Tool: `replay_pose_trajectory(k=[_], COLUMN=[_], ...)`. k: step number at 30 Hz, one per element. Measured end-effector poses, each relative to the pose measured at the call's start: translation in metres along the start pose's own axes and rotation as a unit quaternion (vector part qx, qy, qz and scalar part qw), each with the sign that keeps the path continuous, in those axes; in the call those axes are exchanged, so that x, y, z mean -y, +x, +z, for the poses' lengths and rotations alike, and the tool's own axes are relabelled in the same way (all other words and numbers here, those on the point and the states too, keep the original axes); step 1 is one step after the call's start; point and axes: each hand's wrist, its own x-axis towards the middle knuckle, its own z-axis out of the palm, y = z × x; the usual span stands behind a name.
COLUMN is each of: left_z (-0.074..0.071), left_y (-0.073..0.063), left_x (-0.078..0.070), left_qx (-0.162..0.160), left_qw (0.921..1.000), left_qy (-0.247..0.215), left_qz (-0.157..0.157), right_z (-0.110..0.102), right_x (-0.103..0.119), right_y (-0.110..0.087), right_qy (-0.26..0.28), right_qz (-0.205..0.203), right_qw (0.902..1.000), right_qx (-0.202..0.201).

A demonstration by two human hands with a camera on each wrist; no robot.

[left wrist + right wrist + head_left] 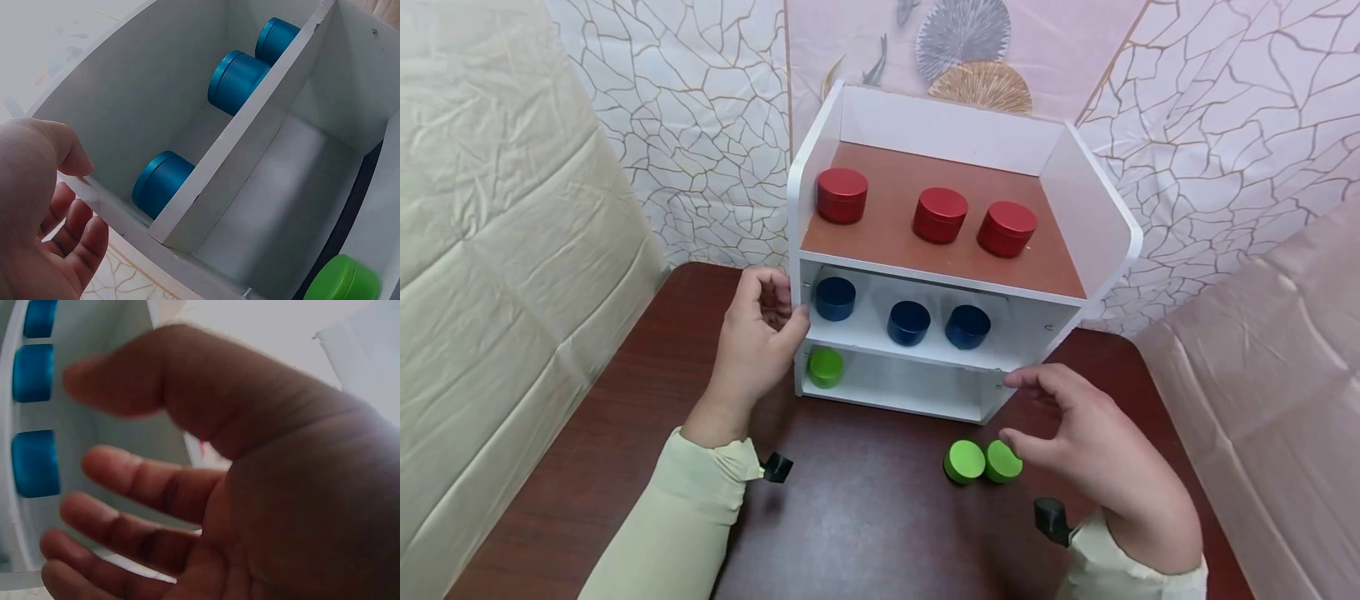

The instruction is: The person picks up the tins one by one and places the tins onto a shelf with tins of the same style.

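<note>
A white three-level shelf unit [925, 271] stands on the table. My left hand [758, 337] holds its left side panel, the thumb at the front edge and the fingers along the outer face. My right hand [1086, 433] is by the lower right corner, fingers spread from the thumb and nothing between them. Just left of its thumb, two green round tins [964, 462] lie side by side on the table. Another green tin [826, 367] sits at the left of the bottom level. Three blue tins [908, 323] occupy the middle level, three red tins [940, 215] the top.
The dark reddish-brown table [842, 517] runs in front of the shelf unit and along both its sides. Behind stands a patterned wall covering [700, 125]. Pale cloth hangs at the left [497, 208] and right [1270, 350].
</note>
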Motion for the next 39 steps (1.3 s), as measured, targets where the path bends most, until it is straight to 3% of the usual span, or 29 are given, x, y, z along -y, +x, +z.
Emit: replay_pose_trajectory(k=[9,14,20,28,39], left_z=[-0.001,0.000,0.001,0.001,0.000], left_y=[-0.001,-0.001,-0.001,0.000,0.000], left_x=[-0.001,-0.002,-0.001,-0.001,0.000], left_qx=[0.001,-0.001,-0.001,0.000,0.003], left_qw=[1.0000,1.0000,1.0000,1.0000,1.0000], left_qy=[0.006,0.003,0.001,0.003,0.004], left_qz=[-0.008,-0.008,-0.008,-0.009,-0.006], right_z=[0.011,0.017,0.027,0.050,0.073], right_x=[-0.029,-0.048,-0.070,-0.102,-0.119], right_y=[0.001,-0.001,0.000,0.002,0.000], right_qy=[0.014,0.023,0.037,0.073,0.130], right_qz=[-0.008,-0.009,0.018,0.030,0.041], right_qw=[0.9979,0.9971,0.9946,0.9914,0.9813], right_qx=[0.063,0.072,0.095,0.105,0.136])
